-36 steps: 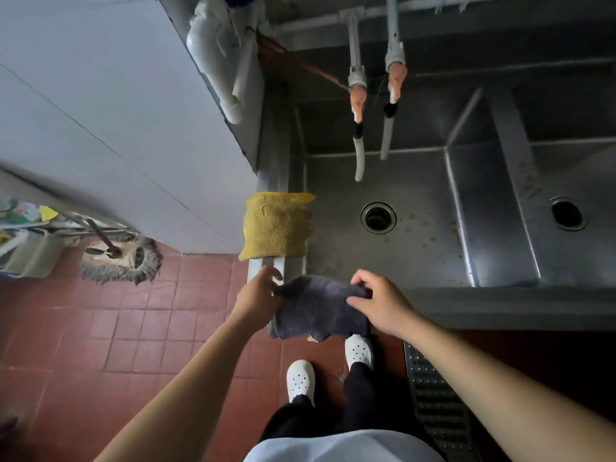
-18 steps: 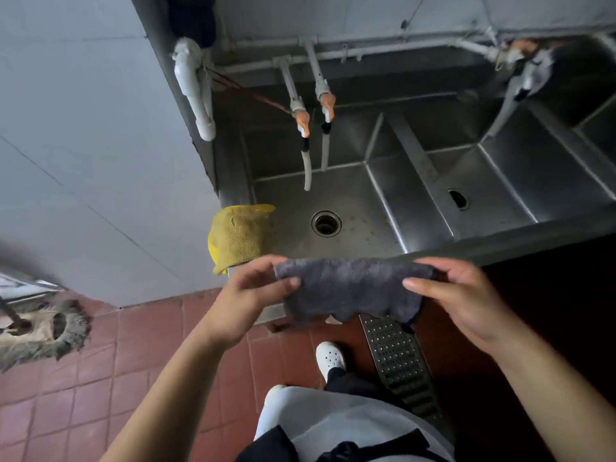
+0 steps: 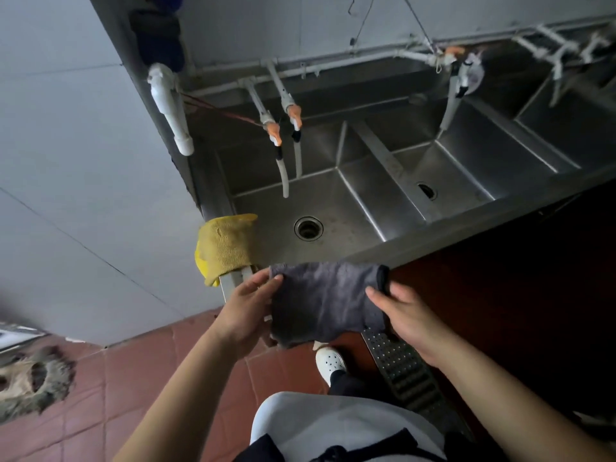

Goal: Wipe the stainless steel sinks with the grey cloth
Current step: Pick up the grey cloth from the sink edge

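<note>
Prep step: grey cloth [image 3: 328, 300] hung in front of the sinks [image 3: 333, 208], not yet on steel. Left hand [image 3: 248, 306] and right hand [image 3: 405, 315] each pinched an edge, probably folding. Next: bunch it, reach into the nearest basin.

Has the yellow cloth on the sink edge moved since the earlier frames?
No. The yellow cloth hangs over the same left rim of the sink, left of the drain; only the camera moved.
</note>
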